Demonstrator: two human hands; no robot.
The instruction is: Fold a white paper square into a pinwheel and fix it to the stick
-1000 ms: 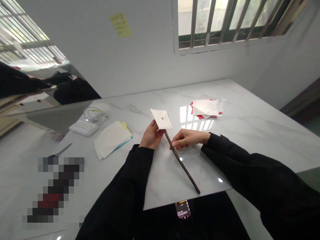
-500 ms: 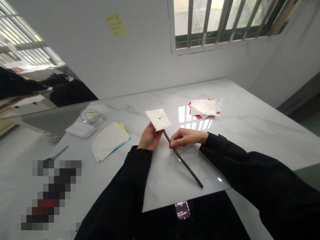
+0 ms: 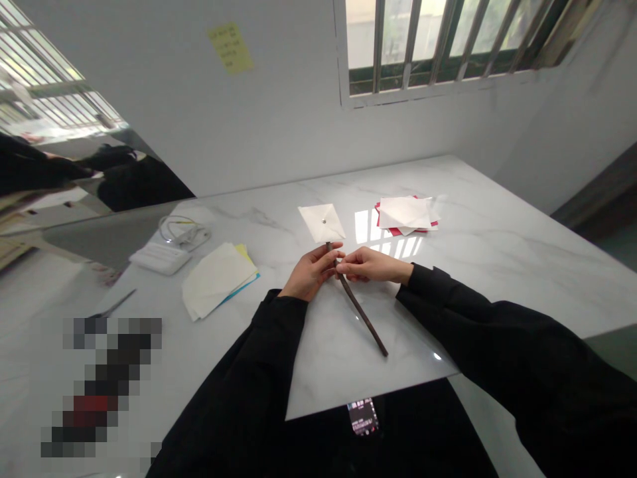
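Note:
A thin dark stick [image 3: 361, 313] carries a folded white paper square [image 3: 322, 222] pinned at its far end by a small metal pin. My left hand [image 3: 311, 273] is closed round the stick just below the paper. My right hand [image 3: 365, 265] pinches the stick right beside it, fingertips touching my left hand's. The stick's lower end points toward me over the white marble table [image 3: 497, 259].
A stack of white, yellow and blue paper sheets [image 3: 217, 279] lies to the left. White sheets on red paper [image 3: 405, 214] lie to the right. A white box with cables [image 3: 164, 255] and a dark tool [image 3: 115, 304] sit at far left. A phone screen [image 3: 362, 415] shows below the table edge.
My left hand has slid from the paper down onto the stick, meeting my right hand. The paper square and stick have moved away from me and slightly upward.

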